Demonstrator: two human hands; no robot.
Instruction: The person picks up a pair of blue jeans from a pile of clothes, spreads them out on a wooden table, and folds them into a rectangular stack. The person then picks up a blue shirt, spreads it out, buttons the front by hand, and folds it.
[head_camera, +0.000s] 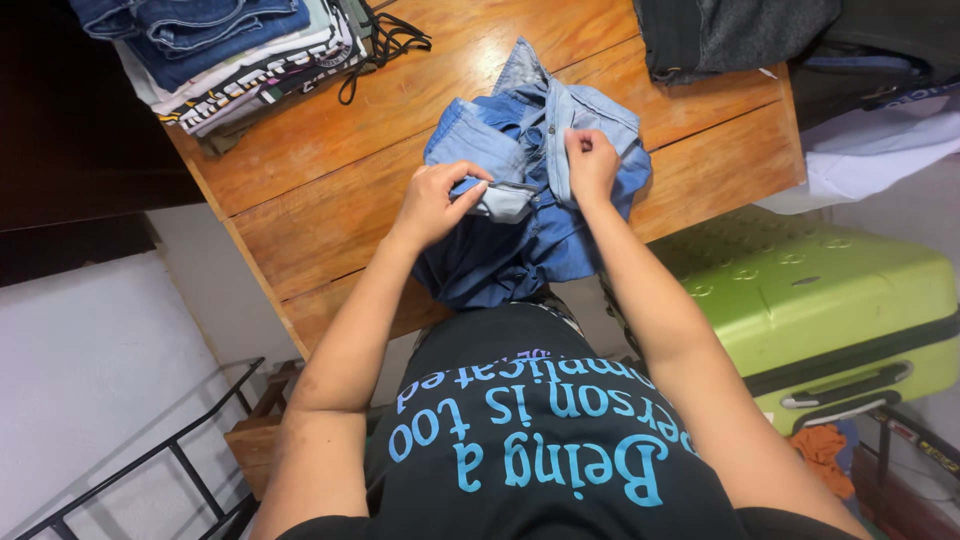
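Both hands pinching denim garment (520, 210) on surface (330, 190): left hand (435, 205) gripping waistband, right hand (590, 165) gripping fold (garment lying lengthwise away from body).

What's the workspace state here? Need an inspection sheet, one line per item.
Surface: wooden table, planked, worn.
Job's things: blue denim garment, crumpled at the near edge.
Clutter: stack of folded clothes far left; dark clothing pile far right.
Grippers: left hand pinches the denim's pale inner fabric; right hand grips a denim edge.
Cables: nothing seen.
Surroundings: green suitcase to the right; black metal rack lower left; white cloth beside the table.
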